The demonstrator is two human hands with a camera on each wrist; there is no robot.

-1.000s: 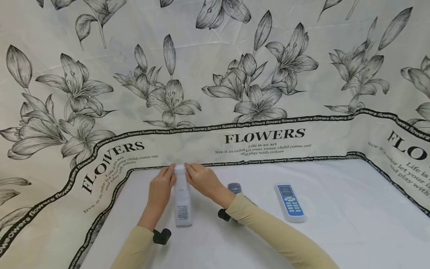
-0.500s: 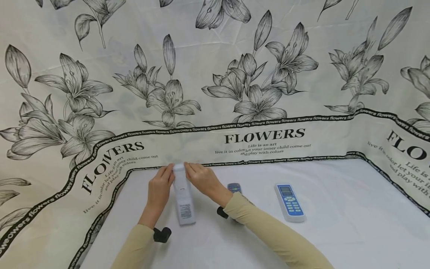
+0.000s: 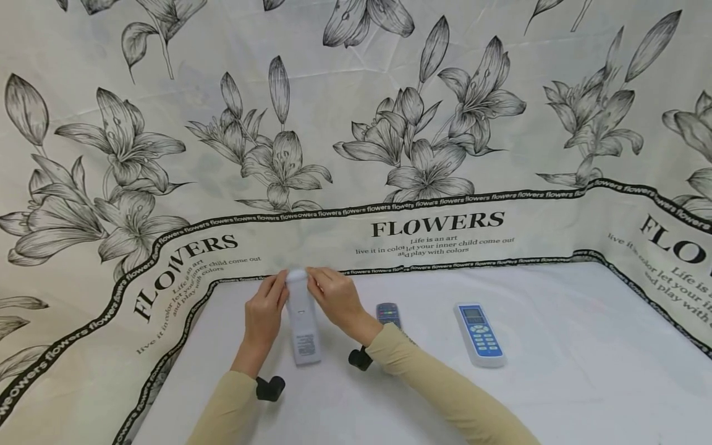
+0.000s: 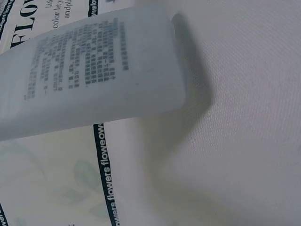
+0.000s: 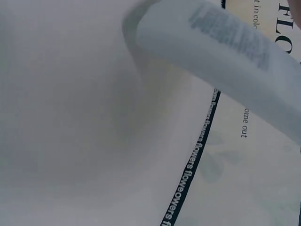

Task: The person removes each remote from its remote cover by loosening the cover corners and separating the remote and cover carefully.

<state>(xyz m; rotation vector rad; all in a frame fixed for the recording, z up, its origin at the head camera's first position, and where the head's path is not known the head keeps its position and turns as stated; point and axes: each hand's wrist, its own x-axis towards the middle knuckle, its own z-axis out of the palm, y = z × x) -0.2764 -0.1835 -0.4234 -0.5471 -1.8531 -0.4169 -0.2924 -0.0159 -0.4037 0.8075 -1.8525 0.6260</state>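
Steadying the white remote (image 3: 304, 321) likely needs equal pressure, as left hand (image 3: 264, 313) pinches it at 11 o'clock, right hand (image 3: 338, 301) at 1

Head view fwd/down, wrist views nr device (image 3: 303, 324).

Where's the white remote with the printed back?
In the head view, the white remote is left of centre, its far end held between the left hand and right hand, left of the dark remote.
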